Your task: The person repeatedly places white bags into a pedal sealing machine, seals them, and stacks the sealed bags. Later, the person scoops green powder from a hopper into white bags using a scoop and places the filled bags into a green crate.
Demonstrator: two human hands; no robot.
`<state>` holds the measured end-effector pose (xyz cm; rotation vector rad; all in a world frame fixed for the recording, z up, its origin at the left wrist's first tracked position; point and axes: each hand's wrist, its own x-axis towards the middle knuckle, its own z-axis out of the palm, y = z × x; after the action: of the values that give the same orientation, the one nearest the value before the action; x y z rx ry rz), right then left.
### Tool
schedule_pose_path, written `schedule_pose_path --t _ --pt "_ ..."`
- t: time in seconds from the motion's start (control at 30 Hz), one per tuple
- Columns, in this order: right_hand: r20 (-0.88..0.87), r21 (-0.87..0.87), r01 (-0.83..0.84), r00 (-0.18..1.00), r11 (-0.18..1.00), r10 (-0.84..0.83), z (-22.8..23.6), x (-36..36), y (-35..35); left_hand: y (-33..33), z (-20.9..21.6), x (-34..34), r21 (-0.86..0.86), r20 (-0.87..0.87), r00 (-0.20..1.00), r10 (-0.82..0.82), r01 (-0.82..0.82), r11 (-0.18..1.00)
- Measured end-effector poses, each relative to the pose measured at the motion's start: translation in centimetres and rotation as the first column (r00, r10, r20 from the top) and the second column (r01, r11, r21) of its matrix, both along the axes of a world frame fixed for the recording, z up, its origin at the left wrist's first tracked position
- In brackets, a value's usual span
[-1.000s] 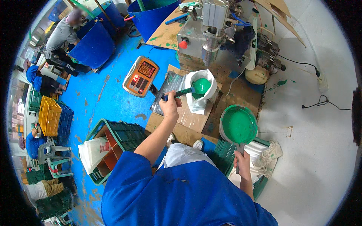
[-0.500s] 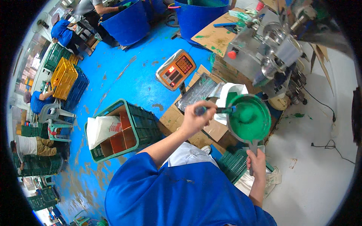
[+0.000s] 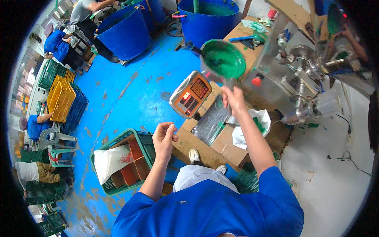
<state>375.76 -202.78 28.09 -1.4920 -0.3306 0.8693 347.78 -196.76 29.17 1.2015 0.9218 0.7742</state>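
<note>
My right hand (image 3: 234, 99) is raised and closed round the grey handle of a round pan (image 3: 231, 65), whose inside is coated in green paste. The pan tilts above the floor, beside the table's near corner. A dark-handled tool (image 3: 193, 49) rests across its left rim, its working end hidden in the paste. My left hand (image 3: 164, 137) hovers beside the scale with its fingers curled in and nothing visible in them. Below my right forearm a white bag (image 3: 239, 138) with green material inside sits by the plastic-covered scale platform (image 3: 215, 120). The scale display (image 3: 191, 94) is lit.
A green crate (image 3: 147, 144) with brown dividers and a white sack stands to the left. Blue tubs (image 3: 124, 35) are at the back. A metal machine (image 3: 304, 83) fills the right side, near a cardboard-topped table (image 3: 242, 33). Several people work at the far left.
The pan has moved from above the bag up and away toward the table. My left hand has let go of the dark-handled tool and drawn back to the left.
</note>
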Motion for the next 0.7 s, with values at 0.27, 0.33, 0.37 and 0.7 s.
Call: schedule_pose_path --t 0.27,0.33,0.37,0.7 --pt "-0.021 0.087 0.190 0.982 0.978 -0.189 -4.0 7.5 8.2 3.2 -5.3 1.2 -0.122 -0.193 0.964 -0.183 0.161 0.979" --pt "0.001 0.214 0.085 0.996 0.973 -0.087 -5.1 9.0 5.9 2.6 -7.4 3.1 -0.135 -0.248 0.918 -0.311 0.285 0.949" --pt "0.122 0.143 0.110 0.984 0.984 -0.128 -5.9 9.3 3.3 2.0 -8.5 4.3 -0.137 -0.258 0.887 -0.382 0.358 0.924" --pt "0.332 -0.621 -0.079 0.875 0.780 0.353 -19.5 18.9 -25.1 -13.4 -16.8 17.8 -0.564 0.144 0.728 -0.670 0.617 0.550"
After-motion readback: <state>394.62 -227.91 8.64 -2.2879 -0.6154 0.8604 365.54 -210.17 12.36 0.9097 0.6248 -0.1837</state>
